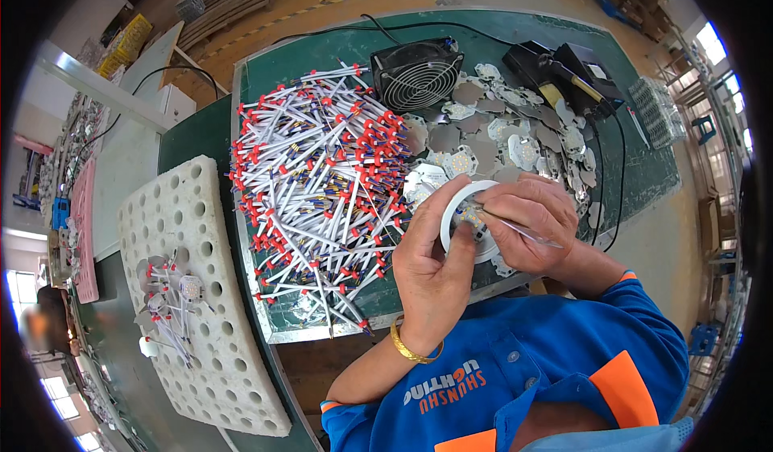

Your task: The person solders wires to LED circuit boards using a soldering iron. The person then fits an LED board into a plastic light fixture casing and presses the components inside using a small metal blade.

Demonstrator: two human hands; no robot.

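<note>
My left hand [431,271] grips a round white ring-shaped lamp housing [446,225] in front of my chest, its thumb pressing inside the ring. A small LED board [470,215] shows partly within the ring beside that thumb. My right hand [531,210] is closed at the ring's right side, fingers pinched around a thin pale pointed tool [527,233] whose exact kind I cannot make out. Its fingertips reach into the ring and hide part of the board. Loose LED boards [460,162] lie on the green table just beyond both hands.
A heap of white wire leads with red ends [322,178] covers the table's left. Behind stand a black fan [417,73] and a black soldering station [584,77] with cables. Far left, a holed foam board [217,331] carries several wired boards. A metal rim [322,333] edges the table.
</note>
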